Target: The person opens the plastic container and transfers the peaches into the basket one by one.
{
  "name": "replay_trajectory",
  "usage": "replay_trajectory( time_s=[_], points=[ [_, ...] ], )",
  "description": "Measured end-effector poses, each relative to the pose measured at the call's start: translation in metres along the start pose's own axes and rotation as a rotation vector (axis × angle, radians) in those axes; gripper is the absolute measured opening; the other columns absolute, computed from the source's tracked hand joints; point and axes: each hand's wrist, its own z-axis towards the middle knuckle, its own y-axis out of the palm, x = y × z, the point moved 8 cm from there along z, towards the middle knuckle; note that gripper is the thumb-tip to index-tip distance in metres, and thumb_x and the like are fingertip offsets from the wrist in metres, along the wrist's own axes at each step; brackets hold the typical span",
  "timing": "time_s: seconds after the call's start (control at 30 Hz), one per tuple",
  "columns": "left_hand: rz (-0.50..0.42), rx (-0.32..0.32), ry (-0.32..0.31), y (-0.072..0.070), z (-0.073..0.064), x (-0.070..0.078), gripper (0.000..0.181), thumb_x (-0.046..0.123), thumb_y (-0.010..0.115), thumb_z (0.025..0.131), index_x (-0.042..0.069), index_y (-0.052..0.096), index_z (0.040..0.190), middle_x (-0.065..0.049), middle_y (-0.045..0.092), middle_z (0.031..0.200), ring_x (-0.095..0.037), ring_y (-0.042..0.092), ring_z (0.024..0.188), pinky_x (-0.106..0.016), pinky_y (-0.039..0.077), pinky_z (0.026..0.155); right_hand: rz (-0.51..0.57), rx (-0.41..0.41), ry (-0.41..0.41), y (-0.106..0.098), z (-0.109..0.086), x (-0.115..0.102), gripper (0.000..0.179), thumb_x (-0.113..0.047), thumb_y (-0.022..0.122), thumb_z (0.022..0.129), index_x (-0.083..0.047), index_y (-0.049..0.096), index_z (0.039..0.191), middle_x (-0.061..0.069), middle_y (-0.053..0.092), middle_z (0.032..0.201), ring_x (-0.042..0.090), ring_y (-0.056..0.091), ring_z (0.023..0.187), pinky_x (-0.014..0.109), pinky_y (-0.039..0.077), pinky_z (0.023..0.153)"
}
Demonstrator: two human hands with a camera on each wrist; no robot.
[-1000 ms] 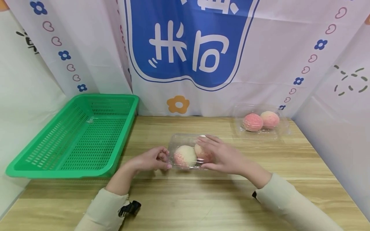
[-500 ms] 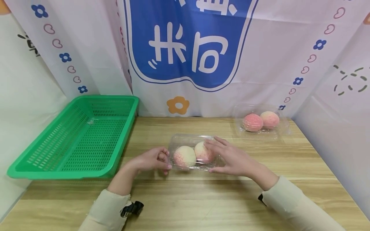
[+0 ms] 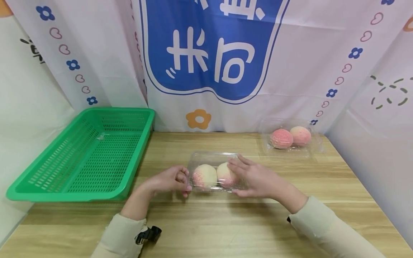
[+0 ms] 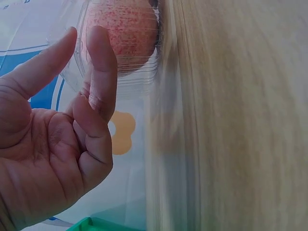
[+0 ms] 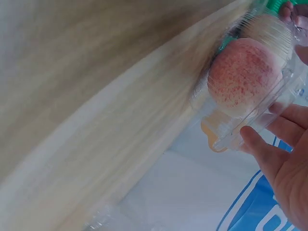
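A clear plastic clamshell box (image 3: 211,157) sits on the wooden table, its lid down over two round, cream-and-pink speckled balls that look like buns (image 3: 205,175). My left hand (image 3: 172,181) is at the box's left end, thumb and index finger at its edge and the other fingers curled; the left wrist view shows the thumb and index tips (image 4: 98,36) against the ribbed plastic. Around the right end spreads my right hand (image 3: 258,179), thumb at the front rim and fingers over the lid, partly hiding the right-hand bun (image 5: 245,77).
To the left stands a green perforated basket (image 3: 129,186). A second clear box (image 3: 266,125) with two pink buns (image 3: 281,138) is at the back right. A printed curtain (image 3: 174,118) hangs behind the wooden table (image 3: 206,229).
My right hand has slid a little to the right along the box, uncovering more of the right-hand bun. The left hand stays at the left end, and the box has hardly moved.
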Motion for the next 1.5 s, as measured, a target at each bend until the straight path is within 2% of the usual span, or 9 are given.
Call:
replay_trajectory(
  time_s=[0.2,0.4,0.57,0.8,0.9,0.97,1.1,1.3,1.5],
  points=[
    [0.001,-0.002,0.012,0.001,0.000,0.000,0.034,0.009,0.067,0.093,-0.001,0.043,0.114,0.001,0.069,0.076,-0.013,0.067,0.070,-0.025,0.040,0.057,-0.157,0.041,-0.069,-0.003,0.005,-0.011,0.068,-0.042,0.070,0.084,0.006,0.059,0.131,0.025,0.063,0.131,0.042,0.061,0.121,0.044,0.059,0.087],
    [-0.012,-0.007,0.030,0.001,0.001,-0.001,0.032,0.007,0.065,0.093,-0.001,0.043,0.114,0.002,0.069,0.076,-0.013,0.067,0.069,-0.024,0.039,0.056,-0.291,0.154,-0.178,-0.007,0.005,-0.021,0.058,-0.036,0.073,0.080,0.006,0.066,0.119,0.024,0.070,0.117,0.034,0.071,0.106,0.036,0.061,0.075],
    [-0.024,-0.013,0.041,0.001,0.001,0.000,0.032,0.006,0.065,0.092,-0.002,0.042,0.113,0.001,0.069,0.075,-0.012,0.066,0.069,-0.023,0.039,0.056,-0.347,0.192,-0.222,-0.006,0.002,-0.026,0.053,-0.029,0.074,0.077,0.006,0.067,0.116,0.024,0.072,0.113,0.032,0.072,0.103,0.035,0.061,0.075],
    [-0.027,-0.015,0.038,0.002,0.001,0.000,0.035,0.005,0.066,0.092,-0.003,0.041,0.116,-0.001,0.068,0.074,-0.014,0.066,0.067,-0.024,0.040,0.056,-0.321,0.166,-0.233,-0.007,0.002,-0.027,0.047,-0.022,0.073,0.077,0.004,0.068,0.116,0.022,0.072,0.114,0.032,0.072,0.103,0.035,0.061,0.078],
    [-0.040,-0.019,0.036,0.002,0.001,-0.001,0.035,0.005,0.066,0.092,-0.003,0.041,0.115,-0.001,0.068,0.074,-0.015,0.066,0.067,-0.025,0.043,0.059,-0.303,0.194,-0.258,-0.010,0.001,-0.027,0.044,-0.020,0.074,0.077,0.003,0.069,0.115,0.020,0.073,0.112,0.031,0.073,0.101,0.035,0.061,0.079],
    [-0.062,-0.022,0.035,0.003,0.001,-0.001,0.035,0.003,0.065,0.092,-0.004,0.041,0.116,-0.003,0.068,0.075,-0.015,0.066,0.067,-0.027,0.047,0.063,-0.258,0.225,-0.273,-0.012,0.000,-0.026,0.042,-0.017,0.074,0.076,0.003,0.070,0.113,0.020,0.073,0.111,0.030,0.073,0.100,0.035,0.061,0.078],
    [-0.098,-0.029,0.038,0.003,0.001,0.000,0.036,0.000,0.065,0.092,-0.006,0.040,0.118,-0.006,0.068,0.078,-0.016,0.067,0.068,-0.032,0.052,0.072,-0.157,0.227,-0.272,-0.016,-0.003,-0.023,0.041,-0.013,0.076,0.076,0.001,0.071,0.114,0.020,0.073,0.113,0.031,0.073,0.101,0.035,0.061,0.076],
    [-0.103,-0.032,0.033,0.002,0.001,-0.001,0.036,0.001,0.064,0.092,-0.005,0.039,0.119,-0.005,0.069,0.079,-0.016,0.067,0.069,-0.030,0.051,0.070,-0.047,0.225,-0.228,-0.018,-0.006,-0.015,0.046,-0.017,0.079,0.075,-0.001,0.071,0.117,0.020,0.071,0.118,0.029,0.072,0.105,0.033,0.061,0.070],
    [-0.102,-0.033,0.025,0.002,0.001,-0.002,0.036,0.001,0.063,0.092,-0.004,0.039,0.118,-0.003,0.069,0.078,-0.015,0.067,0.068,-0.029,0.049,0.066,0.052,0.226,-0.204,-0.018,-0.009,-0.006,0.045,-0.019,0.083,0.075,-0.003,0.071,0.115,0.016,0.071,0.121,0.027,0.071,0.109,0.037,0.060,0.083]
  ],
)
